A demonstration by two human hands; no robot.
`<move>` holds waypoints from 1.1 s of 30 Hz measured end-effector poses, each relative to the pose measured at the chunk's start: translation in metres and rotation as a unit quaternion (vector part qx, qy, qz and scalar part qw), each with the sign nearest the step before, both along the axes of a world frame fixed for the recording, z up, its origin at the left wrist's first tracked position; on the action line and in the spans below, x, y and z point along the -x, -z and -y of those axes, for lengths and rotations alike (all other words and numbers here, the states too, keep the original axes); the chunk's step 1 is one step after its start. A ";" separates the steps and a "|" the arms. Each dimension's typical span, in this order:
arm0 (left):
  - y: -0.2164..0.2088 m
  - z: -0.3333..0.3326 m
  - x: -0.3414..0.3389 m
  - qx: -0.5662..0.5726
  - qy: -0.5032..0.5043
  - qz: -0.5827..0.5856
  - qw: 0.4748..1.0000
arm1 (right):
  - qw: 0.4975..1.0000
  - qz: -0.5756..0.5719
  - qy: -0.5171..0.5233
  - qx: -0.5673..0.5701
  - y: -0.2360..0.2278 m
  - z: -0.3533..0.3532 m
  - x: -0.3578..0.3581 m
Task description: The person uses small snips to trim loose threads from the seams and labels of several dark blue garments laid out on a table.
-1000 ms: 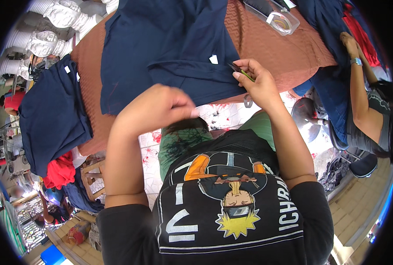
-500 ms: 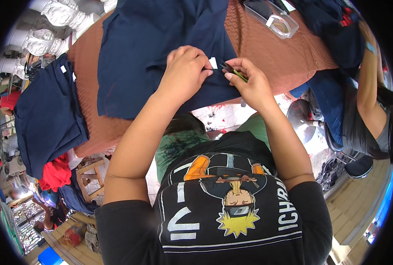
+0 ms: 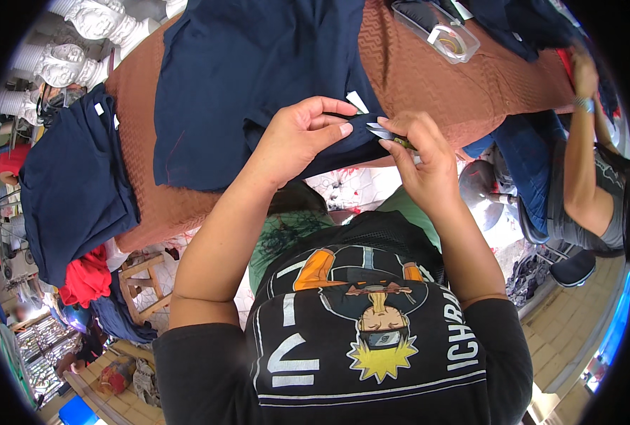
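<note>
Across my lap end of the table lies a navy blue garment point(image 3: 223, 85), with a white label point(image 3: 357, 102) sticking up at its edge. My left hand point(image 3: 302, 138) pinches the garment's edge just beside that label, thumb and fingers closed on the cloth. In my right hand point(image 3: 426, 152) is a pair of small thread snips point(image 3: 383, 132), blades pointing left and slightly apart. The blade tips are at the cloth, close to my left fingertips. Part of the snips' handle is hidden inside my right fingers.
A brown patterned cloth point(image 3: 428, 92) covers the table. At its far right stands a clear plastic box point(image 3: 448, 39) with a tape roll. More navy garments point(image 3: 78, 184) hang over the left edge, above red cloth point(image 3: 88, 276). Another person's arm point(image 3: 585, 142) reaches in at right; white busts point(image 3: 67, 65) stand far left.
Both hands have come a little nearer to me, lifting the garment edge. The snips have turned, and their blades now sit against the cloth. The person at right has moved their arms.
</note>
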State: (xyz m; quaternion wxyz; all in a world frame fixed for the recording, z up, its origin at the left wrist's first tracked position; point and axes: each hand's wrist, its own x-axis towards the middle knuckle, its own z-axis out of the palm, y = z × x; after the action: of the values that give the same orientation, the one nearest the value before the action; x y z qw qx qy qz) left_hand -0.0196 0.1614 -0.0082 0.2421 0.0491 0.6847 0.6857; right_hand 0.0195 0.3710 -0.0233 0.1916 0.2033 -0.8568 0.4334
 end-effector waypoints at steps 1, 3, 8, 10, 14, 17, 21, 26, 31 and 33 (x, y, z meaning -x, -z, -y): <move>0.000 0.000 0.000 0.004 -0.001 0.006 1.000 | 1.000 -0.004 0.002 -0.007 0.000 -0.001 -0.001; 0.000 0.001 -0.001 -0.008 -0.004 0.008 1.000 | 1.000 -0.012 0.007 -0.019 -0.001 -0.002 -0.002; -0.001 0.001 -0.002 -0.018 -0.007 0.008 1.000 | 0.996 -0.035 0.011 -0.077 -0.007 -0.003 -0.004; -0.002 0.001 -0.002 -0.018 -0.007 0.007 1.000 | 0.997 -0.033 0.002 -0.065 -0.008 -0.001 -0.004; -0.003 0.000 -0.002 -0.024 -0.004 0.011 1.000 | 0.998 0.034 -0.017 0.040 -0.013 0.003 -0.006; -0.002 0.001 -0.002 -0.037 0.000 0.005 0.999 | 0.998 0.042 -0.024 0.044 -0.016 0.003 -0.005; -0.002 0.001 -0.003 -0.011 -0.001 -0.021 1.000 | 0.998 0.005 -0.054 -0.037 -0.013 -0.004 0.000; -0.011 -0.020 -0.021 0.124 -0.039 -0.337 0.932 | 0.997 0.037 -0.054 -0.043 -0.035 0.002 0.011; 0.006 -0.009 -0.017 0.398 -0.146 -0.527 0.737 | 0.986 0.029 0.158 -0.036 -0.062 -0.036 0.010; 0.016 0.009 -0.025 0.414 -0.102 -0.461 0.779 | 0.933 0.172 0.269 -0.167 -0.070 -0.078 0.007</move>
State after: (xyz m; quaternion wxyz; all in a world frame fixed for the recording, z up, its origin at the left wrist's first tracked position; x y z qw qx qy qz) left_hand 0.0055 0.1528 -0.0245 -0.1767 0.1839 0.9333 0.2528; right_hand 0.0121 0.4493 0.0471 0.1142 -0.0835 -0.9591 0.2450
